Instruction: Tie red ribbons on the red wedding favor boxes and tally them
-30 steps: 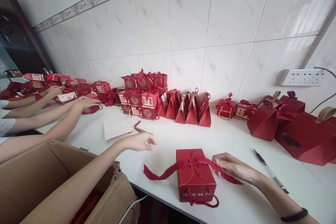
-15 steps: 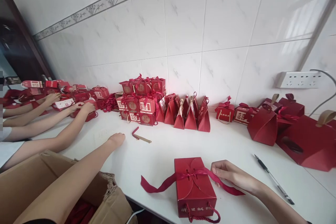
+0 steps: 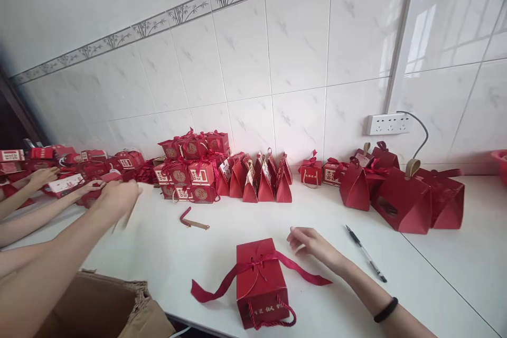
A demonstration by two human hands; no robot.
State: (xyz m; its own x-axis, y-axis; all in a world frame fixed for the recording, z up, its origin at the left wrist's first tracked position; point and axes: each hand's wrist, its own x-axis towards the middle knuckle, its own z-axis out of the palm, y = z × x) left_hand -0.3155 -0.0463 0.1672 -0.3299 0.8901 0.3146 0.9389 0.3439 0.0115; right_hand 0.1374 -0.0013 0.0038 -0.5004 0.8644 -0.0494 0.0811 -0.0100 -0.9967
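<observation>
My left hand (image 3: pixel 119 199) is closed on a thin pale sheet (image 3: pixel 138 202), lifted at an angle over the left side of the table. My right hand (image 3: pixel 312 243) hovers beside a red gift box (image 3: pixel 259 282), its fingers loosely bent and holding nothing. A dark red ribbon (image 3: pixel 303 270) is threaded through slots in the box top, its two tails spread to either side. Twisted rope handles (image 3: pixel 293 317) hang at the front of this box. Behind it lies a short tan and red strap (image 3: pixel 194 223).
Finished-looking red boxes (image 3: pixel 184 174) are stacked by the wall, with triangular boxes (image 3: pixel 267 185) beside them. Larger red bags (image 3: pixel 404 198) and a pen (image 3: pixel 366 253) are at right. A cardboard carton (image 3: pixel 144 301) stands front left. Other people's hands (image 3: pixel 93 186) work far left.
My left hand has moved left and raised the pale sheet from the table. My right hand has let go of the ribbon and drawn away from the box. The view has turned right.
</observation>
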